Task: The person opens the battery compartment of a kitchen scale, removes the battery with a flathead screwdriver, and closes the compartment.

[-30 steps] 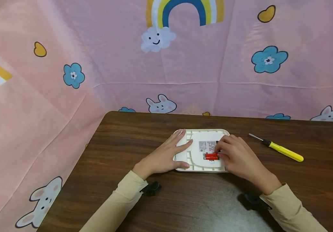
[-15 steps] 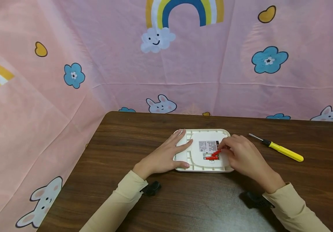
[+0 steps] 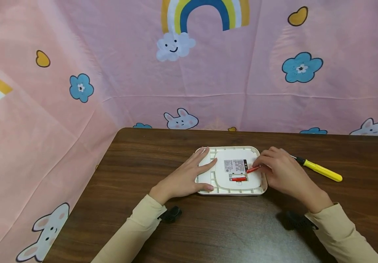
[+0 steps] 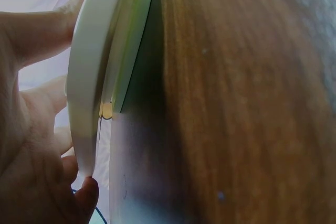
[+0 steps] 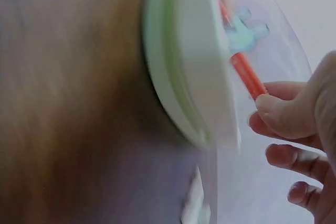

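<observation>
A white rounded-corner plastic device lies on the table with its ribbed side up, showing a printed label and a small battery compartment. One red battery sits in the compartment's lower half. My right hand pinches a second red battery between thumb and finger, over the device's right part and out of the compartment. My left hand rests on the device's left end with spread fingers. In the left wrist view its fingers lie against the device's white edge.
A yellow-handled screwdriver lies to the right, its tip partly behind my right hand. The dark wooden table ends at the back against a pink patterned cloth.
One battery has come up out of the compartment in my right hand and moved to the right. The other battery stays in place, and my left hand keeps its position on the device.
</observation>
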A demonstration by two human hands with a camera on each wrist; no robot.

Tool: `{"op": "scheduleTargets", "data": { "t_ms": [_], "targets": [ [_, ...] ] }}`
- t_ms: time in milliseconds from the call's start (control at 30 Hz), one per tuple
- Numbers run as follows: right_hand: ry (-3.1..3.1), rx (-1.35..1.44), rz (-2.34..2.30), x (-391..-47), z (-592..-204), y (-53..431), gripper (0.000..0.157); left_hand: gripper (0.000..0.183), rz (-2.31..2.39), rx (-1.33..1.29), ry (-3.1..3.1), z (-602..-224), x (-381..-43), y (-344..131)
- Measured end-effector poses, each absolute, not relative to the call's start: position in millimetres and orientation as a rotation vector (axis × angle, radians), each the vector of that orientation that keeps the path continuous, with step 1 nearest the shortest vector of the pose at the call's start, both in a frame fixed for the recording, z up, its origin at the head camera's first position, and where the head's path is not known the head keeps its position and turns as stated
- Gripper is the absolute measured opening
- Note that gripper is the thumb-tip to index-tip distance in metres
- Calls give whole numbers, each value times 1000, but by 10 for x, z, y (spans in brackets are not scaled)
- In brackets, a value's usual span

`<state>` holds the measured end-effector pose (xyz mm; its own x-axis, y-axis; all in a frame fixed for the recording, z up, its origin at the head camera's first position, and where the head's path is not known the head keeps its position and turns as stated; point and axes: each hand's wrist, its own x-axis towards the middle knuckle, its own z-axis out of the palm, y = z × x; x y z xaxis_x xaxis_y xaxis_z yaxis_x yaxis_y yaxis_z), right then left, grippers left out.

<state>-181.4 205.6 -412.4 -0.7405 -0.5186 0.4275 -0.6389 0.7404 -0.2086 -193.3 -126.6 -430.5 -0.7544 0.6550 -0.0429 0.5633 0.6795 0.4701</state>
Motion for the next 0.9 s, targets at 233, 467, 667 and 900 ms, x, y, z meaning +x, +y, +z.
{"op": "scheduleTargets", "data": {
  "t_ms": [233, 467, 667, 900],
  "targets": [
    [-2592, 544, 595, -1997, -4174, 2637, 19, 86, 659, 987, 2679, -4314, -1931, -1250],
    [-2636, 276, 651, -2088, -4333, 3014, 10, 85, 660, 983, 2687, -4326, -1939, -1255],
    [-2691, 185, 676, -2103, -4405, 3075, 9, 87, 668, 967, 2681, -4330, -1942, -1263],
    [-2725, 144, 690, -2117, -4432, 3100, 12, 87, 662, 976, 2684, -4338, -1949, -1265]
  ]
}}
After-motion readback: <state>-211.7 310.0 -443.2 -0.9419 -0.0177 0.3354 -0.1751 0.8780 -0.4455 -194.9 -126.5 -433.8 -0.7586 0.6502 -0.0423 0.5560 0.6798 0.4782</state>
